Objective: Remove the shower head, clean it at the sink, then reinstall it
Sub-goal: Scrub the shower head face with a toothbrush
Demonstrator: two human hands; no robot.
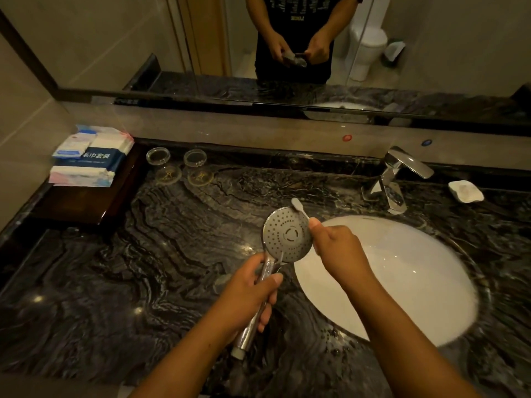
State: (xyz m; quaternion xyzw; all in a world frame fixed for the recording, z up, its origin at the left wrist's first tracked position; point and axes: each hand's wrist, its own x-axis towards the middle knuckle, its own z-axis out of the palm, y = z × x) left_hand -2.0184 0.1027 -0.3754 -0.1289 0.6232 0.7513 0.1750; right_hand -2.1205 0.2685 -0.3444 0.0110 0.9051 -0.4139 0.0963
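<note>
A chrome shower head [287,235] with a round perforated face turned up is held above the dark marble counter, just left of the white oval sink [402,282]. My left hand [250,291] grips its shiny handle. My right hand [336,248] pinches a white toothbrush [300,208], whose head lies at the upper right rim of the spray face. The brush's lower handle is hidden in my fist.
A chrome faucet [399,179] stands behind the sink, with a white soap dish [465,191] to its right. Two glass cups [158,156] and packaged toiletries [92,156] on a dark tray sit at the back left. A mirror [172,38] runs along the wall.
</note>
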